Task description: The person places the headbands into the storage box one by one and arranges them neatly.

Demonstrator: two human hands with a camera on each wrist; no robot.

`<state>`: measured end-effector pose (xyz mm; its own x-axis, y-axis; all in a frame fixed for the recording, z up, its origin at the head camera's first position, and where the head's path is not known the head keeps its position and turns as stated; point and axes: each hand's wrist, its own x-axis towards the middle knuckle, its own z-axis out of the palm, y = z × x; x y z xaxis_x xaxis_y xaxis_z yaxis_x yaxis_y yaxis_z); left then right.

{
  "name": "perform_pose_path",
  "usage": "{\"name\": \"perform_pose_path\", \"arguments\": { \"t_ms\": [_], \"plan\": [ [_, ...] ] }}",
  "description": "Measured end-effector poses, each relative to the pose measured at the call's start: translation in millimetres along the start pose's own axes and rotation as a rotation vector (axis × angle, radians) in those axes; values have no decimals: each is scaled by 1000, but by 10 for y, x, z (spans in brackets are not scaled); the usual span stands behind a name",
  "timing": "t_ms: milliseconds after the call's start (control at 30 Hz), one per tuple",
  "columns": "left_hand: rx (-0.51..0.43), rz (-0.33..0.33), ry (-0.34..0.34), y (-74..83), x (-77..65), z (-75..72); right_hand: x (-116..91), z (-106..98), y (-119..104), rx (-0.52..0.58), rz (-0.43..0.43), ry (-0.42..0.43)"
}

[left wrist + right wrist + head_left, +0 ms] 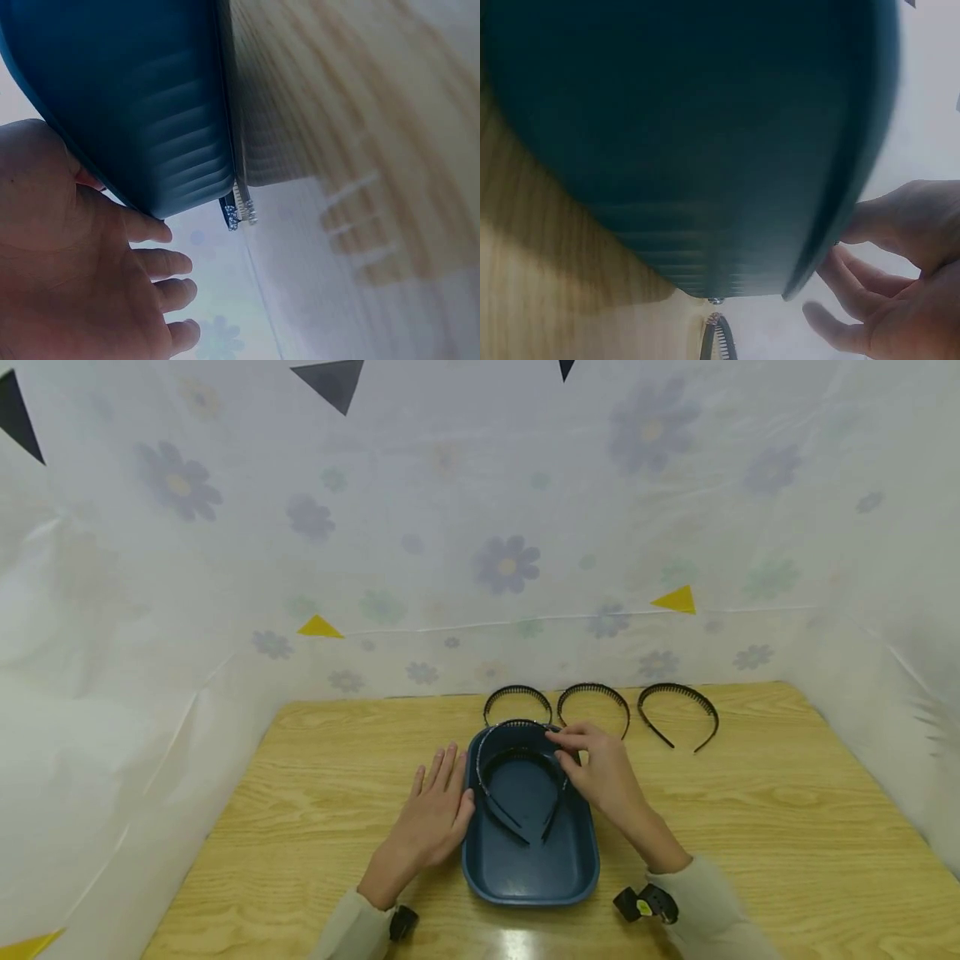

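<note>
A blue rectangular tray [531, 885] stands on the table between the hands. My left hand [429, 818] rests against its left rim with fingers stretched out; in the left wrist view that hand [90, 255] touches the tray's edge. With thumb and fingertips, my right hand [603, 777] pinches the right side of a thin, dark headband [480, 770] over the tray's far part. Inside the tray lies a black toothed headband [517, 752], partly overlapped by the held one. The tray wall mostly hides the held headband from the right wrist view.
Behind the tray, three black toothed headbands stand in a row: a left one [517, 690], a middle one [594, 687] and a right one [678, 687]. The wooden table [322, 793] ends at a flowered white sheet [420, 568], which also closes both sides.
</note>
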<state>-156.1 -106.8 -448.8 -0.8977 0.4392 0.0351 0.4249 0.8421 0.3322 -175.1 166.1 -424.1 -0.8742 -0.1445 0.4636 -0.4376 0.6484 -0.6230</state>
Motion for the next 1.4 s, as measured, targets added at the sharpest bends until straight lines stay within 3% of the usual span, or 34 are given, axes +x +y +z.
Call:
{"name": "perform_pose_path", "arguments": {
  "t_ms": [533,1400],
  "plan": [
    [2,2,-4,-6,7,-4,-42,150,-22,-152,-25,-36],
    [-3,-5,-12,-4,8,1,-61,248,-7,-229,-27,-89]
  ]
}}
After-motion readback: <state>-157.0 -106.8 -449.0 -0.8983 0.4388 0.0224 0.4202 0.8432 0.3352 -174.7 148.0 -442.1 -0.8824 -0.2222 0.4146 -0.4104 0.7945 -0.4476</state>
